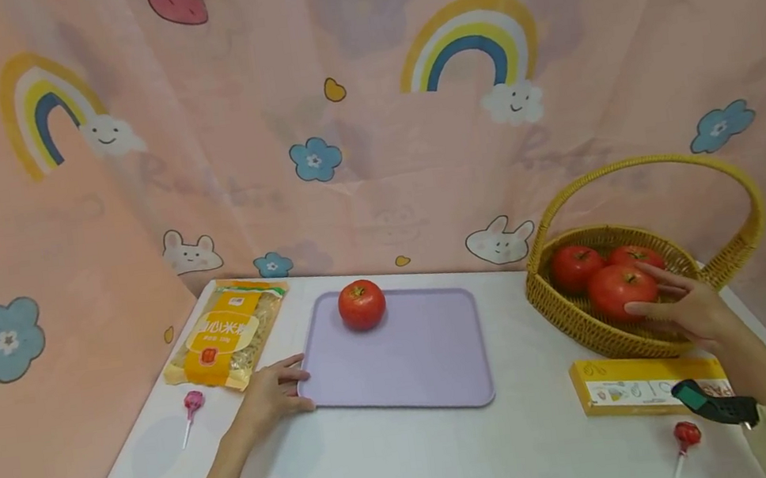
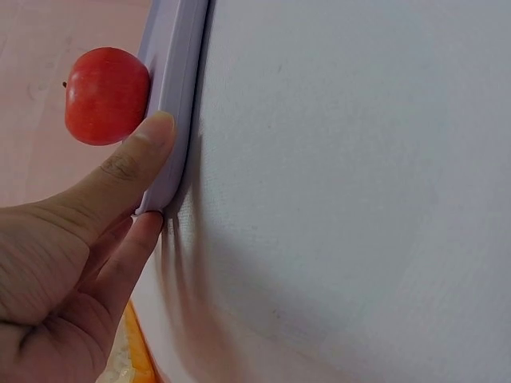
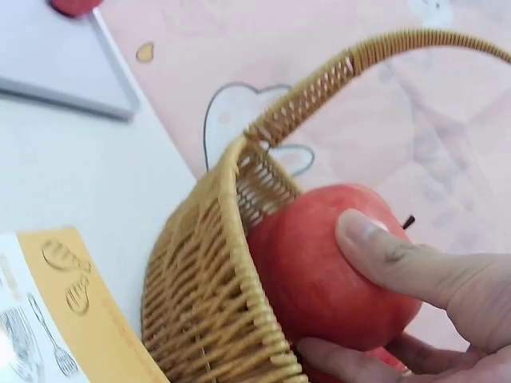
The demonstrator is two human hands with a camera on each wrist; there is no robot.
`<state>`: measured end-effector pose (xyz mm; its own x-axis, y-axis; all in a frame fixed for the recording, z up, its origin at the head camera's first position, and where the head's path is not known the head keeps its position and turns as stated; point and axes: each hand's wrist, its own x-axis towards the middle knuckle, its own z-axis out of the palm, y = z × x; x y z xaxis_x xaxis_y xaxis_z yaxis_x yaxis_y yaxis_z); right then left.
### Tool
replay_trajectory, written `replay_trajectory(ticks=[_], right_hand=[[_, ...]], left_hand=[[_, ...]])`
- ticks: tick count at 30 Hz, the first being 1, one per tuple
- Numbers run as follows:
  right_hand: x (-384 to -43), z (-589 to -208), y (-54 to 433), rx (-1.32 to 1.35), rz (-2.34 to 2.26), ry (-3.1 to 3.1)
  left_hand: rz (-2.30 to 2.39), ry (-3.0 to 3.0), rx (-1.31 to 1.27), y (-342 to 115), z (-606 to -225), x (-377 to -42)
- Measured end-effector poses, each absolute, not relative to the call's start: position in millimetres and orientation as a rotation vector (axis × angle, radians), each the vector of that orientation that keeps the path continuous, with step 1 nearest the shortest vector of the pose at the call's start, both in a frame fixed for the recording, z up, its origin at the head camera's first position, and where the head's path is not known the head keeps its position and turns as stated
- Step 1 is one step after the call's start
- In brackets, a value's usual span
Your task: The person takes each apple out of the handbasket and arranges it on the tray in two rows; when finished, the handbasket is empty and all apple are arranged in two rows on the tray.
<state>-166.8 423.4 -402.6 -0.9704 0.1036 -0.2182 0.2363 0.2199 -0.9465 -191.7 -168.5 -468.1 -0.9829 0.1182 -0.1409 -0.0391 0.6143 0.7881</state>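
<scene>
Smooth, round fruit (image 1: 618, 292) sat in woven basket (image 1: 576, 324), pinched by right hand (image 1: 699, 312). Left hand (image 1: 269, 392) pinched flat, round-cornered tray (image 1: 412, 355).

The tray (image 1: 427, 361) lies midway across the worktop (image 1: 453, 461), one fruit (image 1: 362, 305) on its rear part, left of centre. Left of it lies the bag (image 1: 232, 329), with a lollipop (image 1: 193, 406) before the bag; the left hand (image 1: 269, 392) is at the tray's front left corner. To the right stands the basket (image 1: 566, 324), two fruits (image 1: 576, 267) behind a third fruit (image 1: 615, 294), which the right hand (image 1: 704, 311) holds. Before the basket lies a box (image 1: 624, 393), then a second lollipop (image 1: 687, 434); a cloth (image 1: 376, 184) hangs behind everything
</scene>
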Motion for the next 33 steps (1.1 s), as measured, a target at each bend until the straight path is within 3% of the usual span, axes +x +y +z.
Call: replay_trajectory(ticks=[15, 26, 33], right_hand=[[-172.1, -419.9, 426.5, 0.271, -2.077, 2.242], [-150.0, -384.7, 353.7, 0.120, -1.964, 2.316], [-150.9, -401.4, 327.2, -0.036, -1.906, 2.341]], left_hand=[[1.265, 2.658, 0.113, -169.4, -458.9, -196.0], [1.117, 2.727, 0.095, -165.8, -450.8, -198.5], [1.110, 2.710, 0.065, -163.0, -451.8, -196.5]])
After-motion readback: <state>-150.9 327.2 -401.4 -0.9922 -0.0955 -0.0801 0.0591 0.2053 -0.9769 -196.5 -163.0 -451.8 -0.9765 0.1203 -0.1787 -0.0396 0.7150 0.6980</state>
